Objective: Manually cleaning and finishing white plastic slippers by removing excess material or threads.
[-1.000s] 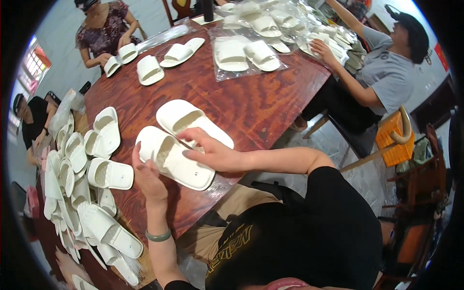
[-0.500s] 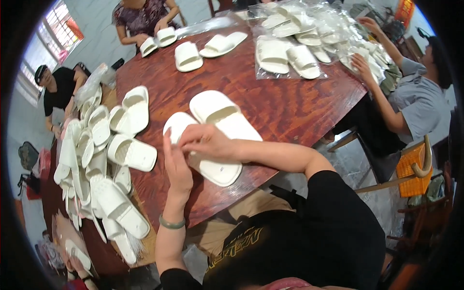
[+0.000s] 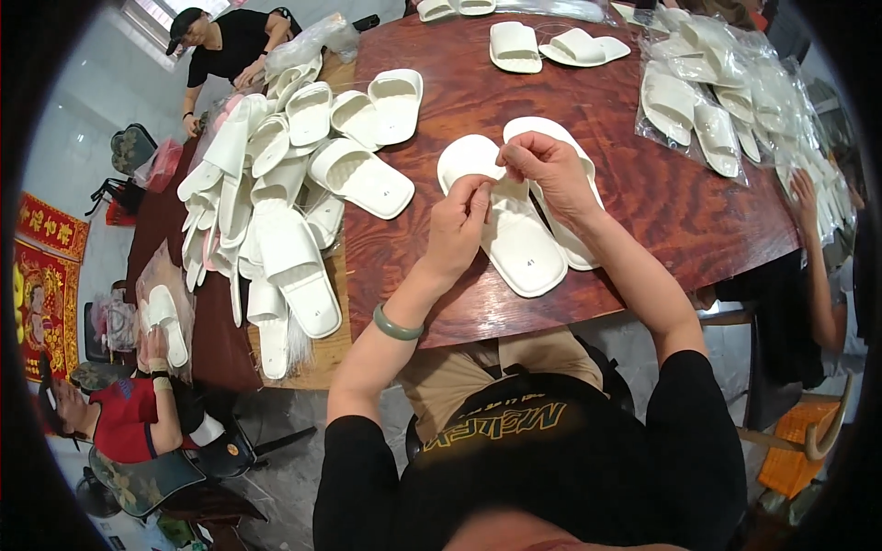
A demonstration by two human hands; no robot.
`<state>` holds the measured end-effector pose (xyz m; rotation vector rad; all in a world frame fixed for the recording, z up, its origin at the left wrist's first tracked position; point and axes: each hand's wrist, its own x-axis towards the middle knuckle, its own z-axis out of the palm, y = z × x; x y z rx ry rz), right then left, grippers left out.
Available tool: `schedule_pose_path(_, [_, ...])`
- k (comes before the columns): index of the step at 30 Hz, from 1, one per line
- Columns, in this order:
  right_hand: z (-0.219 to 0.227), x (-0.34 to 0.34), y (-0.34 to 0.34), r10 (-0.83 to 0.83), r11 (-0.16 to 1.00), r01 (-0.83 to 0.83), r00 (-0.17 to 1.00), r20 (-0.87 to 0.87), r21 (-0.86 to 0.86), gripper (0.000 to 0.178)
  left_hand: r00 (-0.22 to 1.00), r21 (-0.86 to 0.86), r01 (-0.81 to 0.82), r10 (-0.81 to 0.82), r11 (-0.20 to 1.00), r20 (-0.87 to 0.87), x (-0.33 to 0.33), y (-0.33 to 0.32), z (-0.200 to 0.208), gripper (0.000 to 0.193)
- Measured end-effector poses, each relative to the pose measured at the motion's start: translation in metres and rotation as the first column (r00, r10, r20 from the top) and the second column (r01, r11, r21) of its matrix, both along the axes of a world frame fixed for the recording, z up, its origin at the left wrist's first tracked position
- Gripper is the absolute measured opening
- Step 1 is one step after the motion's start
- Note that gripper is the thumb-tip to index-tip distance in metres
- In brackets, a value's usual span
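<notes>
A pair of white slide slippers lies before me on the table. My left hand [image 3: 459,225] is over the strap of the left slipper [image 3: 524,255], with thumb and fingertips pinched. Just to its right, my right hand [image 3: 554,174] pinches too, above the strap area between this slipper and the right slipper [image 3: 581,250]. Their fingertips come close together. Whatever is between them is too small to make out. Both hands partly hide the straps.
White slippers pile up [image 3: 299,262] at the left. Bagged slippers [image 3: 671,101] lie far right, and a loose pair [image 3: 516,48] at the back. Co-workers sit around the reddish wooden table [image 3: 413,275]; one handles a slipper [image 3: 167,321] at the lower left.
The view has swung to the right, so the left pile shows more fully. My hands have come off the left slipper's toe end and now pinch above the straps, fingertips slightly apart.
</notes>
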<state>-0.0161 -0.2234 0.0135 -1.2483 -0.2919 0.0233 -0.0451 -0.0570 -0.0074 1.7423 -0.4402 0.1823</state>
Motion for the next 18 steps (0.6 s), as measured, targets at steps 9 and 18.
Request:
schedule_pose_path(9, [0.013, -0.054, -0.002, 0.354, 0.838, -0.329, 0.935, -0.024, -0.435, 0.034, 0.844, -0.879, 0.019, -0.479, 0.476, -0.241, -0.067, -0.008, 0.061, 0.013])
schedule_pose_path(18, [-0.014, 0.032, -0.068, 0.374, 0.376, 0.567, 0.631, 0.680, -0.733, 0.038, 0.288, -0.946, 0.050, -0.911, 0.321, -0.294, -0.168, 0.056, 0.077, 0.013])
